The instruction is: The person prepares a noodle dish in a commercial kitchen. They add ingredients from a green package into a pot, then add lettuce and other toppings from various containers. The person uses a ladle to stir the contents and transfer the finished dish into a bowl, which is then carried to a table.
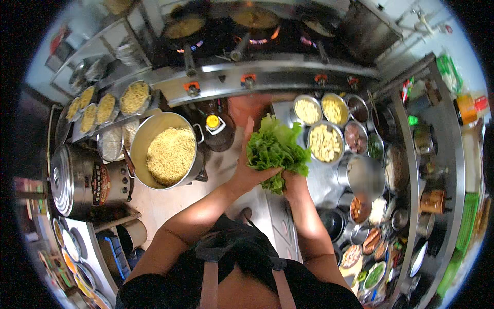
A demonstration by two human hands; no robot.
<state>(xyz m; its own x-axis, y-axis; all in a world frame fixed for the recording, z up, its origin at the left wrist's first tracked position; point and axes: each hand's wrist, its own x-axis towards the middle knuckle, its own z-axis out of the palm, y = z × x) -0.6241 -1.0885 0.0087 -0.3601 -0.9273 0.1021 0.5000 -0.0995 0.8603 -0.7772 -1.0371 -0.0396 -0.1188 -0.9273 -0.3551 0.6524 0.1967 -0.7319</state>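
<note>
Green leaf lettuce (276,150) is gathered in a bunch between my two hands, in front of my chest. My left hand (247,170) presses along the left side of the leaves, its fingers stretched up and its thumb across the lower front. From below and to the right, my right hand (294,180) grips the bunch; most of its fingers are hidden by the leaves. Beyond the lettuce lies a red surface (243,106), blurred. Left of my hands stands a large metal pot (141,143) with a mass of cooked noodles (171,154) in it.
Pans (254,18) sit over lit burners along the stove (270,69). Metal containers of cut pale food (326,143) and meat (356,137) crowd the steel counter (318,177) at right. A jug with a yellow cap (212,122) stands beside the pot. Noodle portions (135,97) line the left shelf.
</note>
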